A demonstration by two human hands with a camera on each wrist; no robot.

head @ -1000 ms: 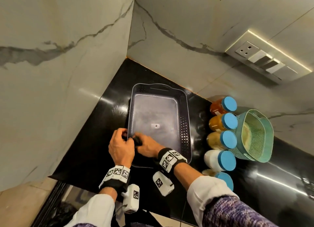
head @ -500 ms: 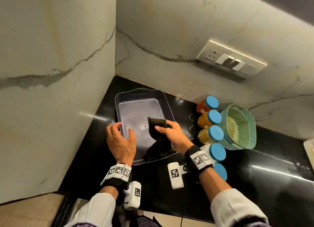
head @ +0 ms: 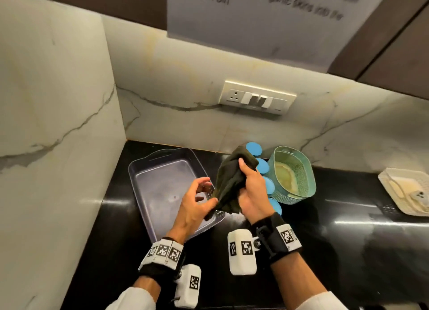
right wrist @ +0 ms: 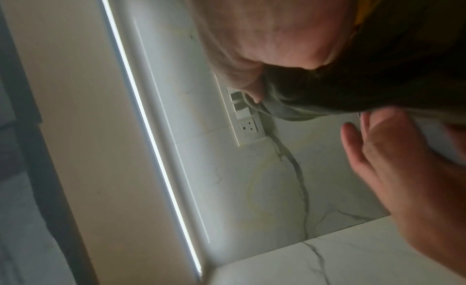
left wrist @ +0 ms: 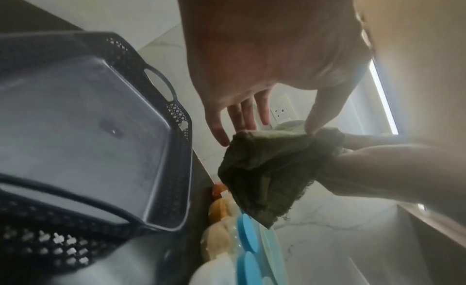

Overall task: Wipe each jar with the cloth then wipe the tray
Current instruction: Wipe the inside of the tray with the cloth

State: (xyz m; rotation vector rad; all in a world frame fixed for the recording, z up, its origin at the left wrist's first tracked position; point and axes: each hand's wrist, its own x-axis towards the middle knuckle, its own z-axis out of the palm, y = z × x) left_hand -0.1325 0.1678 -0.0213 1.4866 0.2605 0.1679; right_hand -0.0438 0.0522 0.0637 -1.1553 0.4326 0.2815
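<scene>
My right hand (head: 249, 182) grips a bunched dark green cloth (head: 228, 184) in the air, above the right rim of the tray. The grey plastic tray (head: 160, 170) with perforated walls sits in the counter's corner, nothing in it. My left hand (head: 199, 198) hovers over the tray's right side, fingers loosely spread, thumb touching the cloth's lower edge. In the left wrist view the thumb (left wrist: 312, 121) rests on the cloth (left wrist: 264, 169) while the fingers (left wrist: 242, 116) stay straight. Several blue-lidded jars (head: 254, 149) stand in a row right of the tray, partly hidden by cloth and hand.
A teal perforated basket (head: 293, 173) stands right of the jars. A white rack (head: 404, 189) sits at the far right of the black counter (head: 325, 228). Marble walls close in the left and back, with a switch panel (head: 257, 99) on the back wall.
My right hand has lifted the cloth out of the tray, up and to the right. My left hand left the tray's near rim and rose to the cloth. The head view tilted upward.
</scene>
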